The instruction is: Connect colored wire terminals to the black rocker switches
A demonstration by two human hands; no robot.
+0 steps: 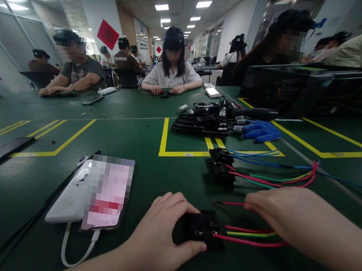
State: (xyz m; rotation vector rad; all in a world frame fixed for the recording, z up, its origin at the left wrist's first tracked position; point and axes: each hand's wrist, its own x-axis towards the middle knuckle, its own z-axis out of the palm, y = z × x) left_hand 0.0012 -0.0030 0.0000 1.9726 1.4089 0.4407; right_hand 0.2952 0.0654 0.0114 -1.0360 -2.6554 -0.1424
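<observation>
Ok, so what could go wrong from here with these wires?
The right hand pinches a red wire whose tip is free, so it might snag on the wired blocks just beyond.

The attached wires run from the black block in the left hand toward the right hand, which could tug them.

The white cable loops close to the left forearm and may get caught.

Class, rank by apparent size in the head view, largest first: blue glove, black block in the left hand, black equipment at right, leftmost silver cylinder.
Black equipment
Black block, though nearness to the camera enlarges it
Blue glove
Silver cylinder
</observation>
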